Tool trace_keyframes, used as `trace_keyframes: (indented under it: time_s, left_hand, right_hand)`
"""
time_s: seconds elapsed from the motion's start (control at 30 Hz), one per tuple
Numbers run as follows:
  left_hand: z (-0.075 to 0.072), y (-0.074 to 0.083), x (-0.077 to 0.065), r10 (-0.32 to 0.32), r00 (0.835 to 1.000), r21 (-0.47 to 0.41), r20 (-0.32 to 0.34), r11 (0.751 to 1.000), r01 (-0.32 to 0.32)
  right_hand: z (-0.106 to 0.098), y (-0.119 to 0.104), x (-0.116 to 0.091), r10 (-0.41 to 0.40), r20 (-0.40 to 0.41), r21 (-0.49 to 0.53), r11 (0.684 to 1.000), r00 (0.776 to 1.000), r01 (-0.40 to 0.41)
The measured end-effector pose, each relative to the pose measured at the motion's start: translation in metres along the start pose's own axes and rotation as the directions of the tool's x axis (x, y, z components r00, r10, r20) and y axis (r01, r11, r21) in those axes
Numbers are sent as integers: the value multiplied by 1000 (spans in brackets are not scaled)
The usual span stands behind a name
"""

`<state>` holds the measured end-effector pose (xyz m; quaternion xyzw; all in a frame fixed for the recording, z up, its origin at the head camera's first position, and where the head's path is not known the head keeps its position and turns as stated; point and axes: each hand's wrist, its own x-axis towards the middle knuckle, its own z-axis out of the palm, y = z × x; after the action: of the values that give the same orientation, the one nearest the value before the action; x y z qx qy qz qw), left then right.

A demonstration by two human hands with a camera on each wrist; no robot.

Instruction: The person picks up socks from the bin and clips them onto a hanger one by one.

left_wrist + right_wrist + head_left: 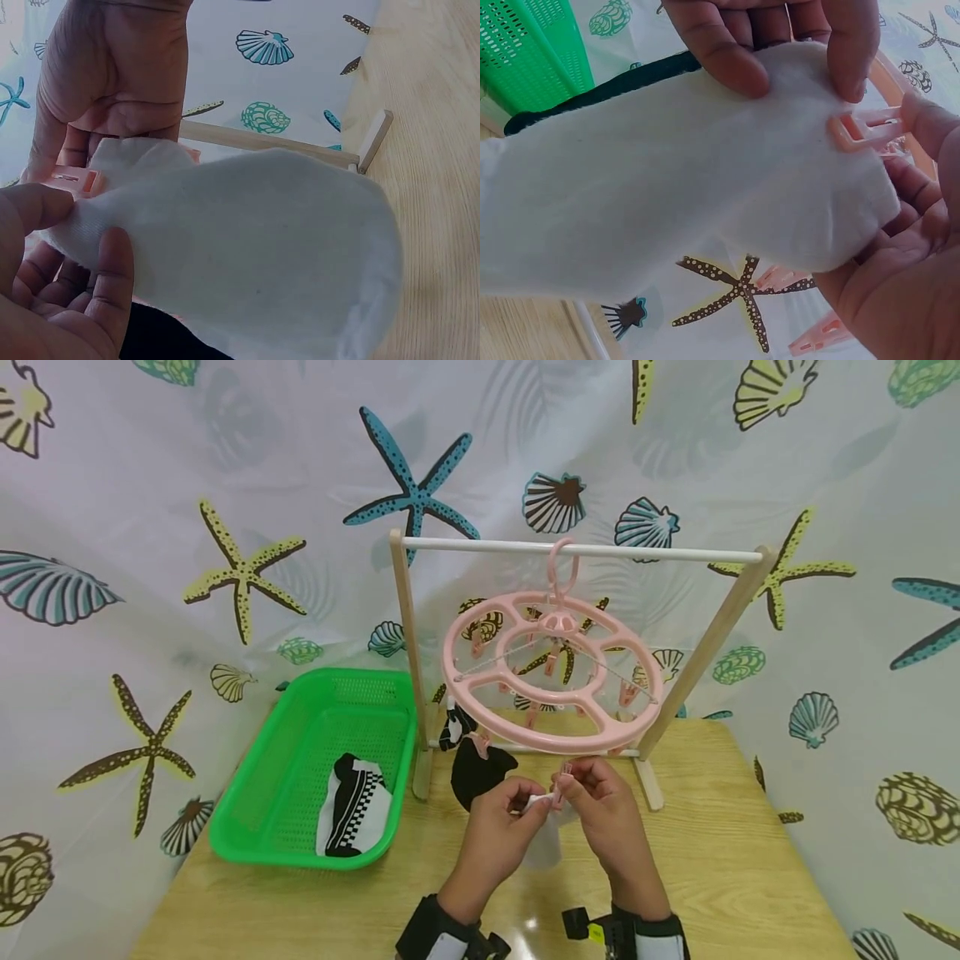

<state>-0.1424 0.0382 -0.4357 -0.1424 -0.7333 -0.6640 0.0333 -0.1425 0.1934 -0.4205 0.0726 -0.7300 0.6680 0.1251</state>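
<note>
White sock (pixel 545 852) hangs over the bench (pixel 720 852), pinched by my left hand (pixel 497 827), my right hand (pixel 606 810) pinching a pink clip (pixel 559 789) apparently onto its edge, while the green basket (pixel 300 859) holds a black-and-white sock (pixel 349 806).

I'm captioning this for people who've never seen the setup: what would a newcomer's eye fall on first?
Probably the round pink hanger, hung from the white rail just right of the head view's centre. The bright green basket to its left, holding a black-and-white sock, likely comes next. Below the hanger, the left hand pinches a white sock while the right hand holds a pink clip.
</note>
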Motion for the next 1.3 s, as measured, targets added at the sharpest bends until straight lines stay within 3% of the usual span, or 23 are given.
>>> trace_keyframes:
  time_s: [0.3,0.4,0.5,0.57,0.6,0.73,0.77,0.83,0.9,1.03,1.1,1.17,1.23,1.3]
  left_hand:
    - [0,-1,-1,-27,999,-37,25,999,28]
    - [-1,-2,-2,23,1000,39,-6,999,-23]
    - [-5,-2,-2,156,984,208,-80,969,-137]
    - [-8,0,0,289,949,331,-122,914,-236]
    - [-10,1,1,363,922,386,-136,876,-288]
    - [-23,15,15,628,769,534,-115,692,-485]
    - [-26,19,19,668,738,556,-98,651,-516]
    - [-34,29,29,709,703,603,-54,585,-543]
    - [-42,37,37,704,710,645,-15,549,-532]
    - [-52,45,49,631,774,716,47,519,-467]
    - [-53,46,50,595,802,728,60,524,-443]
    - [-52,47,50,572,818,729,65,533,-430]
    - [-50,47,49,562,825,723,64,544,-426]
    - [-46,48,47,567,821,713,64,550,-435]
  right_hand:
    - [-1,1,-1,26,17,-16,1000,1000,-26]
    - [-2,2,-1,33,23,-13,999,999,-33]
    - [-3,2,-1,30,27,-3,1000,999,-30]
    - [-3,2,-1,26,30,3,1000,999,-26]
    - [-4,2,-1,19,30,2,1000,999,-19]
    - [-4,3,0,5,38,12,1000,999,-5]
    - [-4,3,0,3,40,14,1000,999,-4]
    - [-3,4,1,-6,48,14,1000,999,6]
    - [-1,4,2,-18,67,3,1000,998,18]
    - [1,4,3,-21,84,-26,999,996,23]
    - [1,5,2,-12,82,-28,1000,997,14]
    - [1,5,1,-4,74,-24,1000,997,5]
    - [0,5,0,0,71,-24,1000,997,2]
    - [0,4,0,-1,70,-23,1000,998,2]
